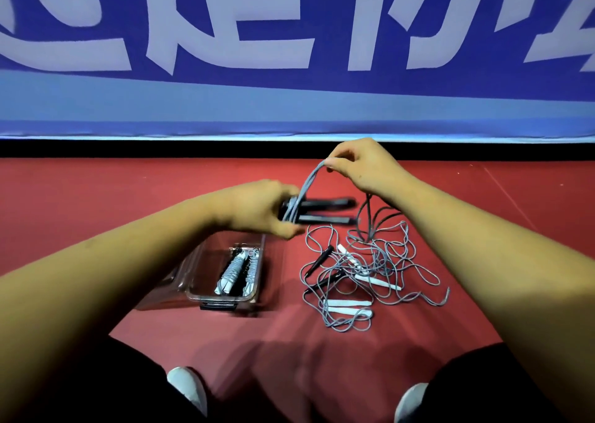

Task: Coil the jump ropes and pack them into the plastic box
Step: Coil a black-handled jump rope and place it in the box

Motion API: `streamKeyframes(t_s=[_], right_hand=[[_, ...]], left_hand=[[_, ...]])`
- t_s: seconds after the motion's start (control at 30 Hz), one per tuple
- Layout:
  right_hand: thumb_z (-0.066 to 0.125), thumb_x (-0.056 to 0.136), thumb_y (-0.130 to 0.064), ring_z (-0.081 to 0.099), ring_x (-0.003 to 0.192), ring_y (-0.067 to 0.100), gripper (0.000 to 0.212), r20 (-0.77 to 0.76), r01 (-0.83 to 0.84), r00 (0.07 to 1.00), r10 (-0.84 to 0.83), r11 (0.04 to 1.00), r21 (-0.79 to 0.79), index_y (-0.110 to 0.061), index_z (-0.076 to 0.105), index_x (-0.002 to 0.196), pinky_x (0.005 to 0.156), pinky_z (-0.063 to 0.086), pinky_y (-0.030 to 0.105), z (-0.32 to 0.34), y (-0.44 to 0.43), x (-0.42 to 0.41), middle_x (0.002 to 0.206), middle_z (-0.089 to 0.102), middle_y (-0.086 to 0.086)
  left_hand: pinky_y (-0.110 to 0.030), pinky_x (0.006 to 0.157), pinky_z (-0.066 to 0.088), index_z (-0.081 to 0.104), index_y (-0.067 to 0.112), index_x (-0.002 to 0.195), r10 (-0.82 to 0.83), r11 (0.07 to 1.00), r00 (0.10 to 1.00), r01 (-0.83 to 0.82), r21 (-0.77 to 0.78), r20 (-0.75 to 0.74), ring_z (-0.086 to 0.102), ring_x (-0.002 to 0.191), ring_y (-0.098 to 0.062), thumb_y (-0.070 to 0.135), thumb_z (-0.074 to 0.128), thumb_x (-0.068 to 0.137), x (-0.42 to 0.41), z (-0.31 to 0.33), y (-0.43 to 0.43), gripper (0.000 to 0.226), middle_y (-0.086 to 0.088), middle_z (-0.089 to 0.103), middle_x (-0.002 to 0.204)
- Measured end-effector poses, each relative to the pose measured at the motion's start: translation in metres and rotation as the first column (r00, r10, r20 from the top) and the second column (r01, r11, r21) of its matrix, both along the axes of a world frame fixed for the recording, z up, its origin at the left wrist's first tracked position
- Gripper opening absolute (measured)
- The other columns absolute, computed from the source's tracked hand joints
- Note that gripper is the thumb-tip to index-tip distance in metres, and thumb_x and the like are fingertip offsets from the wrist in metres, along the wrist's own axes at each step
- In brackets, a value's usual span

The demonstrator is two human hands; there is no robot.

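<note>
My left hand (pixel 267 211) grips two black handles (pixel 328 210) held side by side, above the far end of the box (pixel 193 281). My right hand (pixel 360 165) pinches a bunch of grey cord (pixel 307 185) that arches down to them. In the box lie coiled ropes (pixel 233 271). A loose tangle (pixel 370 268) sprawls on the red floor (pixel 96 203), just right of the box.
</note>
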State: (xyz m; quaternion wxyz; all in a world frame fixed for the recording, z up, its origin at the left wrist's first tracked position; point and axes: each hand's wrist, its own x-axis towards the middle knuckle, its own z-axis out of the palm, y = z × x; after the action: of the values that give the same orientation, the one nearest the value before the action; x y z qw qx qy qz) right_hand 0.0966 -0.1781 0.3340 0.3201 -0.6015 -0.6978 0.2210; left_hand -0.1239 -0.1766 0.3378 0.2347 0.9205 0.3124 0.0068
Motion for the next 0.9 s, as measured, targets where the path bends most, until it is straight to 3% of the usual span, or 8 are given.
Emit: streamKeyframes(t_s=[0.07, 0.17, 0.3, 0.43, 0.53, 0.63, 0.77, 0.9], right_hand=[[0.064, 0.092, -0.014, 0.038, 0.045, -0.002, 0.024, -0.143, 0.014, 0.99, -0.019, 0.999, -0.036, -0.012, 0.064, 0.069, 0.05, 0.03, 0.02, -0.004, 0.004, -0.001, 0.052, 0.051, -0.008], [0.055, 0.098, -0.028, 0.028, 0.039, 0.01, 0.032, -0.325, -0.053, 0.945, -0.023, 0.973, -0.224, -0.013, 0.06, 0.071, 0.043, 0.024, 0.02, -0.009, 0.001, -0.01, 0.043, 0.035, -0.007], [0.046, 0.103, -0.028, 0.027, 0.039, 0.009, 0.031, -0.556, -0.291, 0.829, 0.051, 0.889, -0.353, -0.008, 0.054, 0.081, 0.042, 0.028, 0.019, -0.013, -0.006, -0.031, 0.046, 0.031, -0.006], [0.046, 0.103, -0.021, 0.028, 0.038, 0.007, 0.024, -0.55, -0.36, 0.834, 0.04, 0.795, -0.488, -0.008, 0.051, 0.083, 0.042, 0.029, 0.019, -0.024, -0.015, -0.039, 0.049, 0.032, -0.004], [0.046, 0.102, -0.017, 0.028, 0.039, 0.006, 0.02, -0.563, -0.388, 0.826, 0.023, 0.747, -0.539, -0.004, 0.054, 0.089, 0.042, 0.028, 0.02, -0.023, -0.021, -0.04, 0.052, 0.033, -0.002], [0.045, 0.103, -0.014, 0.03, 0.04, 0.007, 0.015, -0.483, -0.355, 0.874, 0.047, 0.741, -0.57, -0.004, 0.055, 0.099, 0.041, 0.03, 0.02, -0.021, -0.021, -0.045, 0.054, 0.033, -0.002], [0.046, 0.102, -0.013, 0.032, 0.039, 0.007, 0.016, -0.372, -0.336, 0.922, 0.103, 0.689, -0.642, -0.004, 0.056, 0.092, 0.043, 0.031, 0.021, -0.027, -0.026, -0.049, 0.052, 0.036, -0.002], [0.05, 0.102, -0.025, 0.031, 0.042, 0.01, 0.026, -0.345, -0.361, 0.921, 0.183, 0.735, -0.574, -0.006, 0.061, 0.088, 0.043, 0.032, 0.022, -0.018, -0.032, -0.054, 0.052, 0.036, -0.002]], left_hand=[[-0.03, 0.055, 0.045, 0.056, 0.028, 0.111, 0.151, 0.982, 0.935, -0.103, -0.16, 0.321, 0.052, 0.059, -0.011, 0.023, 0.076, 0.084, 0.0, 0.01, -0.002, 0.033, 0.006, 0.062, 0.074], [-0.025, 0.044, 0.025, 0.048, 0.026, 0.128, 0.458, 0.86, 0.686, -0.179, -0.478, 0.566, 0.032, 0.046, -0.015, 0.009, 0.067, 0.091, 0.0, 0.023, 0.006, 0.045, 0.001, 0.044, 0.056], [-0.025, 0.048, 0.017, 0.052, 0.019, 0.103, 0.625, 0.764, 0.524, -0.258, -0.591, 0.579, 0.025, 0.046, -0.011, 0.005, 0.063, 0.093, -0.015, 0.023, 0.032, 0.02, -0.005, 0.034, 0.056], [-0.021, 0.047, 0.018, 0.039, 0.021, 0.079, 0.744, 0.668, 0.361, -0.438, -0.602, 0.563, 0.025, 0.041, -0.009, 0.006, 0.063, 0.09, -0.053, 0.017, 0.069, 0.03, -0.005, 0.032, 0.058], [-0.021, 0.04, 0.027, 0.045, 0.014, 0.092, 0.75, 0.66, 0.474, -0.585, -0.472, 0.461, 0.035, 0.037, -0.014, 0.01, 0.068, 0.09, -0.082, 0.002, 0.083, 0.023, -0.012, 0.044, 0.062], [-0.024, 0.043, 0.034, 0.049, 0.009, 0.104, 0.753, 0.658, 0.56, -0.645, -0.389, 0.345, 0.041, 0.044, -0.018, 0.012, 0.072, 0.087, -0.093, -0.011, 0.092, 0.029, -0.014, 0.05, 0.066], [-0.035, 0.058, 0.044, 0.052, 0.009, 0.105, 0.758, 0.606, 0.595, -0.794, 0.05, 0.269, 0.057, 0.063, -0.03, 0.018, 0.07, 0.082, -0.092, -0.022, 0.104, 0.031, -0.013, 0.061, 0.081], [-0.037, 0.068, 0.044, 0.05, 0.015, 0.098, 0.771, 0.563, 0.626, -0.756, 0.333, 0.119, 0.063, 0.092, -0.039, 0.016, 0.069, 0.079, -0.089, -0.04, 0.095, 0.026, -0.017, 0.065, 0.097]])
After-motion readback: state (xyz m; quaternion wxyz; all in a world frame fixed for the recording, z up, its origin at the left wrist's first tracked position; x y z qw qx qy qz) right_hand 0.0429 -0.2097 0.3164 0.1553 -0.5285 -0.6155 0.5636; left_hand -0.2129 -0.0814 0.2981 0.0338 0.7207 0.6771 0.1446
